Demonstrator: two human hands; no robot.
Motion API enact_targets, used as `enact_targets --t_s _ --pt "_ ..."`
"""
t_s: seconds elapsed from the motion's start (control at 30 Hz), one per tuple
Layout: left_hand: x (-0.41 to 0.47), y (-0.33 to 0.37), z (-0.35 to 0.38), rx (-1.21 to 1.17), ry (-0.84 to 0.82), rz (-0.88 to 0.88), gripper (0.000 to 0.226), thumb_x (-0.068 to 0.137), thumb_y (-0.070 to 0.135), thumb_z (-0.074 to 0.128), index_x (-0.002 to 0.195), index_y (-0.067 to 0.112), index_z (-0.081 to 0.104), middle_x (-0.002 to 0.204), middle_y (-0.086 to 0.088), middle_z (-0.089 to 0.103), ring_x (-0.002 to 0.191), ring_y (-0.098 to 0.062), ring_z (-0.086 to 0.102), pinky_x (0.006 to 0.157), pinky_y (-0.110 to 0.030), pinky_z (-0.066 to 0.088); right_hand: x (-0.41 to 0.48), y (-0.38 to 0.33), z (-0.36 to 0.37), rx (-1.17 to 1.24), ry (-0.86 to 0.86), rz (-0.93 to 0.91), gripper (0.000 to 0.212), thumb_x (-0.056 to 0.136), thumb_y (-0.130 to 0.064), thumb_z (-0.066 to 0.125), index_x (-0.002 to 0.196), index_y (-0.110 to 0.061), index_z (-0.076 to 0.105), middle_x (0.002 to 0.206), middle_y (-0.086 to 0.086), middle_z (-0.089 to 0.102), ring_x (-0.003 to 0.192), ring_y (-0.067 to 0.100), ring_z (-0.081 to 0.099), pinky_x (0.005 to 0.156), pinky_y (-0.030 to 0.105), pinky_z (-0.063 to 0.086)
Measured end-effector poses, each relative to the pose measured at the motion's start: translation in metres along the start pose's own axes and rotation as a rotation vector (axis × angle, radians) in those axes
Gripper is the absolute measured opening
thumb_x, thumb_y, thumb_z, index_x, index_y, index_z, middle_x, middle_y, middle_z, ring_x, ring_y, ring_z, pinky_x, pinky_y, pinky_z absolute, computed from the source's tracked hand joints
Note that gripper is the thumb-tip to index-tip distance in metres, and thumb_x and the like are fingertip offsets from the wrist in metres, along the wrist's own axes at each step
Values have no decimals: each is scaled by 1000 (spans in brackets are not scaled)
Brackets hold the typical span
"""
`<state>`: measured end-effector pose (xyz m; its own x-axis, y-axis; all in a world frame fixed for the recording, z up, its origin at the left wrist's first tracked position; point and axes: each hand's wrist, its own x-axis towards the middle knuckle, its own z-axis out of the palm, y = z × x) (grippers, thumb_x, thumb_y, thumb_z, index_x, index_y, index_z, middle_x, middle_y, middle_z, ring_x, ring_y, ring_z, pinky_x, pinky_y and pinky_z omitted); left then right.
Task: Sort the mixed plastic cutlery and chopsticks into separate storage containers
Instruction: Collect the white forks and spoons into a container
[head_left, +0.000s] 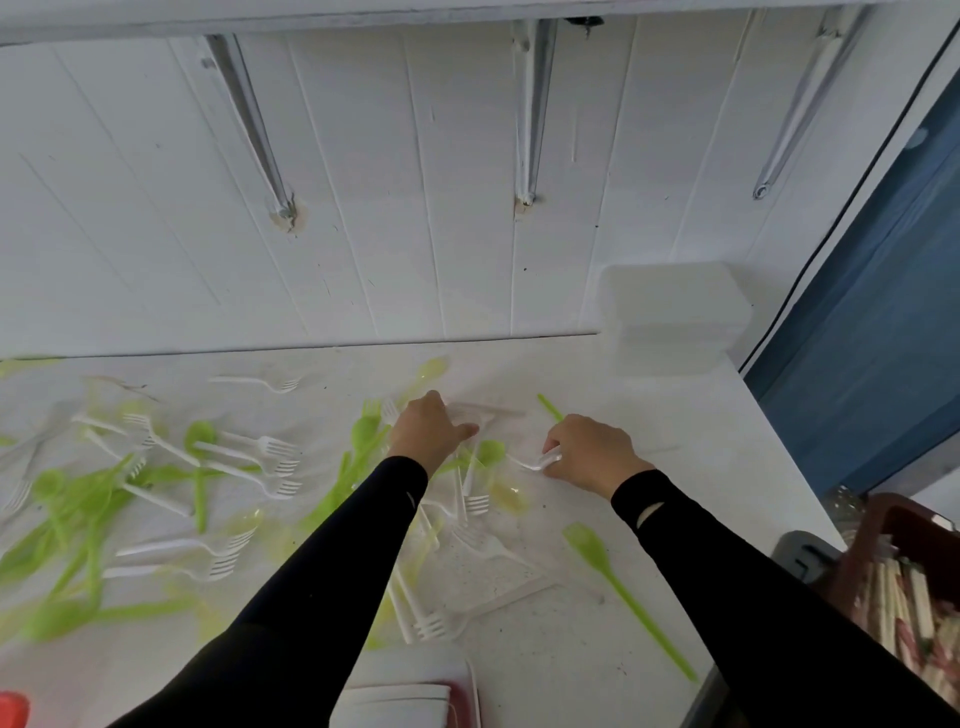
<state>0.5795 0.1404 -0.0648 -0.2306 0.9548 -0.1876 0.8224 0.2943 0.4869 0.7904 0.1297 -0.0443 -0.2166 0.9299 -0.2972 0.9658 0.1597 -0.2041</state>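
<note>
The right hand (592, 452) pinches a white utensil (537, 462), likely to sort it out; at its nine o'clock, the left hand (431, 428) works the pile, grip unclear.

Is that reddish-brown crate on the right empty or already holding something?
Holding something: pale chopsticks fill the visible part of the crate. How full overall cannot be told; the frame cuts it off.

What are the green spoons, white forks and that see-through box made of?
Long green spoon: thin plastic by its look, glossy and slightly see-through. White fork: opaque plastic, smooth, with moulded tines. See-through box: probably frosted plastic, with milky, half-clear sides. The white utensil that the right hand pinches looks plastic too.
</note>
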Motion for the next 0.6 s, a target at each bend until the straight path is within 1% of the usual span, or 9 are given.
enact_targets --t_s 0.07,0.13,0.23,0.3,0.37,0.43,0.5,0.57,0.6 --pt "1 2 2 -7 -20 -20 53 84 28 72 120 -2 48 119 -19 59 113 -35 57 83 -33 44 -2 2 -3 2 -44 17 32 84 -30 70 115 -26 64 120 -6 60 110 20 60 79 27 35" --pt "2 4 0 -32 0 -23 44 87 19 64 118 -7 49 117 -22 60 113 -37 57 79 -30 41 -3 3 -5 -29 -81 27 36 83 -28 71 118 -26 62 121 -5 62 110 20 60 78 28 35" --pt "7 4 -11 -30 54 -37 38 93 21 54 114 -11 56 117 -27 62 114 -40 57 88 -33 42 -4 4 -9 -34 -105 32 37 85 -27 67 122 -25 59 123 -3 61 112 20 59 79 28 36" --pt "11 -1 -22 -26 84 -22 35 95 23 49 106 -8 61 111 -25 65 109 -41 59 91 -36 43 -4 5 -14 28 -122 31 40 86 -28 66 125 -26 57 127 -4 59 114 20 57 81 28 36" --pt "17 -9 -33 -72 83 -8 28 94 22 47 93 -1 63 93 -17 71 94 -37 66 86 -38 51 -4 7 -19 109 -128 27 42 86 -32 64 127 -28 55 126 -4 59 114 20 56 82 29 36" --pt "23 -14 -42 -132 102 -8 27 94 25 48 83 4 61 72 -8 72 76 -30 70 77 -36 54 -5 7 -24 181 -95 32 36 86 -34 61 121 -27 55 116 -2 64 106 21 59 80 30 39" --pt "28 -12 -49 -165 125 -5 30 95 31 54 81 4 54 58 -2 64 65 -22 66 68 -30 46 -5 7 -26 236 -34 37 27 86 -34 59 110 -23 57 104 -1 66 98 22 61 79 31 43" --pt "34 -6 -50 -236 174 23 29 93 31 60 82 7 49 57 0 57 51 -11 57 61 -25 36 -6 6 -27 298 7 27 22 87 -34 60 104 -21 57 98 -1 65 93 22 61 78 32 46" --pt "34 -3 -50 -298 186 53 28 93 30 61 82 7 51 61 -2 58 46 -10 56 57 -25 40 -6 5 -27 322 16 20 21 87 -34 61 103 -21 55 97 0 64 91 23 61 78 33 47"
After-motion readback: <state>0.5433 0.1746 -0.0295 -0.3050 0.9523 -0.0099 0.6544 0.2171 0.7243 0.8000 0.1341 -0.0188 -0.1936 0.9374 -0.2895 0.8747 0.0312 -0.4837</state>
